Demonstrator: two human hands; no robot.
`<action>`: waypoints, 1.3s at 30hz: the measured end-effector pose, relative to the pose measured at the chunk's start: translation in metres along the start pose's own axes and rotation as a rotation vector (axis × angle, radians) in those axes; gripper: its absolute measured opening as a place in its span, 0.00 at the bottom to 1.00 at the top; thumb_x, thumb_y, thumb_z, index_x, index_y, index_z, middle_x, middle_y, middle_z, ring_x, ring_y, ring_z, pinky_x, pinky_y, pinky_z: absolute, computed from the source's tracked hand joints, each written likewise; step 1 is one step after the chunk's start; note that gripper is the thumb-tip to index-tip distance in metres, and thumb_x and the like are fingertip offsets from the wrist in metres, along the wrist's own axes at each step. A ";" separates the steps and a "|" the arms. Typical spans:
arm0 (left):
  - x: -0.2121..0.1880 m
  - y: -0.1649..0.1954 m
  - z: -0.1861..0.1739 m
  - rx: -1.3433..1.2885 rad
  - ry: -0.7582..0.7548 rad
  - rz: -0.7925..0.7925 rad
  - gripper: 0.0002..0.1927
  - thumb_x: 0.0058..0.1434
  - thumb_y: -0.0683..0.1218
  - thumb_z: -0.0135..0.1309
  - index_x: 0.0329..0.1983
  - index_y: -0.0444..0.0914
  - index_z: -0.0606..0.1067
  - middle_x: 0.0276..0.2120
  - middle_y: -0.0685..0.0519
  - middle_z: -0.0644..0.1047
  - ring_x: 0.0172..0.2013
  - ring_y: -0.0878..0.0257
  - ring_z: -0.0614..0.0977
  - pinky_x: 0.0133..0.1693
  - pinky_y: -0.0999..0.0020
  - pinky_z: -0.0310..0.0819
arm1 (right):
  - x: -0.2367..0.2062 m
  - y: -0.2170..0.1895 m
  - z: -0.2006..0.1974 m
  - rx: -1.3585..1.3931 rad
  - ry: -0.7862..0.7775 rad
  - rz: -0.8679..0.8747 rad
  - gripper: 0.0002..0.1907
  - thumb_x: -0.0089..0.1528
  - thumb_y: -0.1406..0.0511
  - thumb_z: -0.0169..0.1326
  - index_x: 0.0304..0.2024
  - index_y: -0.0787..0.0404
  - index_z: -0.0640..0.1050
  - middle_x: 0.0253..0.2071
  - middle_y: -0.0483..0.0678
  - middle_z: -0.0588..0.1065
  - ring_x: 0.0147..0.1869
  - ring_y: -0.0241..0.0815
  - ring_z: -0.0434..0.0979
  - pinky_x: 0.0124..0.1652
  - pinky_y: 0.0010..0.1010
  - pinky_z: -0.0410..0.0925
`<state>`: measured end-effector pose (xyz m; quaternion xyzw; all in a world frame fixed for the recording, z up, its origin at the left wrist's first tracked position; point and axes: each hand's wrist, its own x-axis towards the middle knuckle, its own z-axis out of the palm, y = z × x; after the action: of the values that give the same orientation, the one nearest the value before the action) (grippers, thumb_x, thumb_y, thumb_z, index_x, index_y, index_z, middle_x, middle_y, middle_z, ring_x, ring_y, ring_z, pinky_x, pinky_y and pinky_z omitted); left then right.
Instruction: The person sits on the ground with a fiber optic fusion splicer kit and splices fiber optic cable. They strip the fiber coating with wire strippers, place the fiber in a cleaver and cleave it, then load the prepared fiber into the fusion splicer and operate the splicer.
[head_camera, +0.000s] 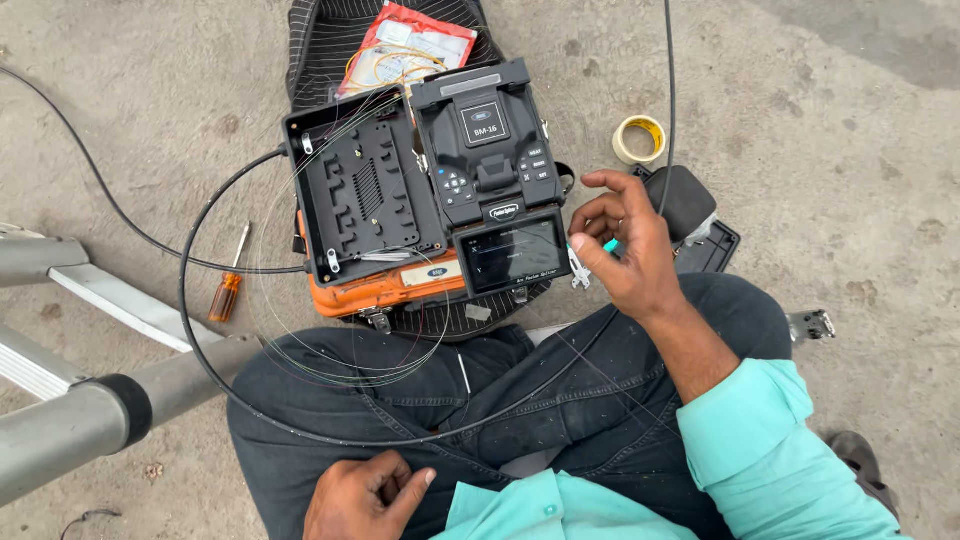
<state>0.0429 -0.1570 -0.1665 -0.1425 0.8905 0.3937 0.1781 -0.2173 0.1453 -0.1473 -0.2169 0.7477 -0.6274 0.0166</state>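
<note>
Nearest the camera, the left hand (365, 495) rests on the lap at about 6 o'clock, fingers curled loosely together and pinching what looks like a thin fibre, though it's too fine to be sure. Up at 3 o'clock from centre, the right hand (625, 250) hovers beside the splicer's screen, thumb and fingertips pinched on a small teal-and-silver tool (590, 258), other fingers spread apart. The splicer (487, 150) sits dead centre on an orange case (385, 290), lid shut, screen lit, so I'd guess a splice is either running or just finished. At its 9 o'clock, touching it, the black splice tray (362, 190) lies open with thin fibres (330, 350) looping out over the knees and not yet tucked in, so the coiling and closing looks like what's left. The black cable (190, 300) arcs round from the tray across the jeans. A screwdriver (228, 290) lies at 9 o'clock beside the cable, a tape roll (639, 139) at 2 o'clock, well apart from the splicer, and a red packet (405, 45) at 12 on a striped bag. It's all outdoors on rough, stained concrete (820, 120), with grey ladder rails (70, 420) at 8 o'clock.
</note>
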 end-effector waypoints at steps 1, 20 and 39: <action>0.000 0.002 -0.001 -0.005 -0.003 0.015 0.14 0.50 0.51 0.69 0.19 0.38 0.78 0.10 0.50 0.76 0.09 0.64 0.78 0.18 0.66 0.71 | 0.000 -0.002 0.002 -0.012 -0.016 0.006 0.32 0.63 0.67 0.57 0.67 0.67 0.62 0.39 0.47 0.77 0.41 0.33 0.76 0.44 0.25 0.70; 0.000 0.012 -0.002 0.008 0.029 0.037 0.14 0.50 0.51 0.68 0.19 0.38 0.78 0.06 0.52 0.74 0.08 0.64 0.76 0.16 0.66 0.68 | -0.002 -0.006 0.017 0.053 -0.164 0.021 0.45 0.63 0.68 0.53 0.76 0.64 0.45 0.40 0.53 0.79 0.45 0.38 0.79 0.49 0.30 0.69; 0.006 0.061 -0.064 -0.148 -0.315 0.237 0.13 0.54 0.52 0.67 0.36 0.39 0.83 0.20 0.52 0.82 0.22 0.63 0.85 0.28 0.68 0.78 | 0.032 -0.098 -0.011 -0.739 0.088 -0.300 0.26 0.67 0.61 0.66 0.62 0.63 0.71 0.52 0.53 0.73 0.54 0.49 0.78 0.52 0.37 0.72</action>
<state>0.0004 -0.1662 -0.0898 0.0136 0.8309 0.4936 0.2564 -0.2198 0.1325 -0.0448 -0.2879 0.8830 -0.3204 -0.1864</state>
